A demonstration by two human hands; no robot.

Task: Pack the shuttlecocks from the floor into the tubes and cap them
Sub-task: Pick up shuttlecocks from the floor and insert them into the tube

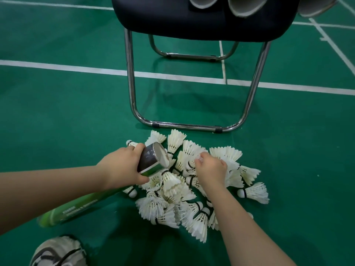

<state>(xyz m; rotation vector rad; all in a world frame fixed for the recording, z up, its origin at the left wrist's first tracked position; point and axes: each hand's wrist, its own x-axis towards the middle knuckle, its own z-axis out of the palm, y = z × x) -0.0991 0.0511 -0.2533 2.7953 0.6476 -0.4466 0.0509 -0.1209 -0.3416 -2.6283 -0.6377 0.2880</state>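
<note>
Shuttlecocks [172,187], white feathered, heaped on green floor [76,112] at lower centre; one is pinched by right hand [211,169]. Green cardboard tube [148,162] is gripped by left hand [123,167]. Risk: feathers crushed if entered askew.

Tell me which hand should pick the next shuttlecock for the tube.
Right. The right hand is on the shuttlecock pile, fingers curled round a shuttlecock; the left hand grips the tube.

My tube [84,206] is green with white lettering and a dark band at its mouth. The shuttlecocks [172,185] are white with black bands; the floor [57,112] is green with white lines.
</note>
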